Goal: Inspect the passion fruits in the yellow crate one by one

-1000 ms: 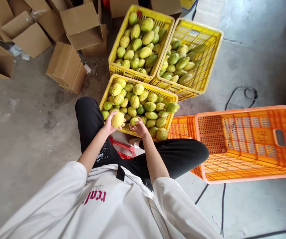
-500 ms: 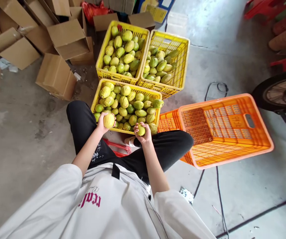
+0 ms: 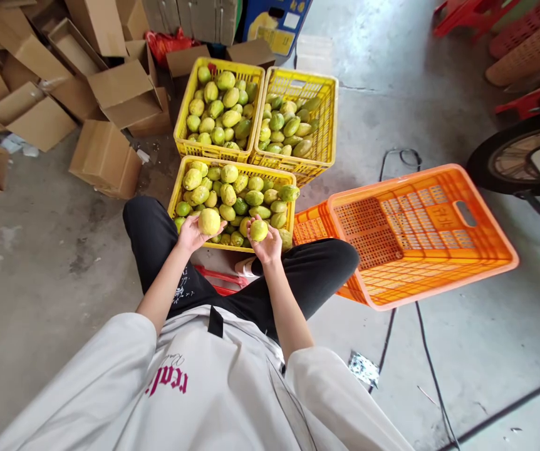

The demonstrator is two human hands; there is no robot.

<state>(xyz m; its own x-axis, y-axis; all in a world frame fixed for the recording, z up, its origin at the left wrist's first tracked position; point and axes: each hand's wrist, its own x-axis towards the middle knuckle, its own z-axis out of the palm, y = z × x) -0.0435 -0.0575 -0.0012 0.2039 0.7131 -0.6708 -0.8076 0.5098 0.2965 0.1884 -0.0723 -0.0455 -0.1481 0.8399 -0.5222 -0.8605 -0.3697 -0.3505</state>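
Note:
My left hand (image 3: 191,234) cradles a round yellow papaya (image 3: 209,222), fingers reaching beneath it. A smaller yellow-green papaya (image 3: 259,230) sits in my right hand (image 3: 268,247), gripped by the fingers with its rounded end facing me. Both hands are above the near edge of a low yellow crate (image 3: 174,216), between my knees. Many yellow and green papayas (image 3: 228,194) fill that crate, and my hands hide a few of them.
Two more yellow crates stand behind, the left one (image 3: 178,138) fuller with papayas than the right one (image 3: 330,119). An orange crate (image 3: 439,254) is at my right, near a wheel (image 3: 509,153). Cardboard boxes (image 3: 105,156) lie at left; a cable (image 3: 432,369) crosses the floor.
My right hand has lifted the smaller papaya out of the near crate and turned it. The yellow papaya stays in my left hand. The view has swung, bringing the wheel into sight.

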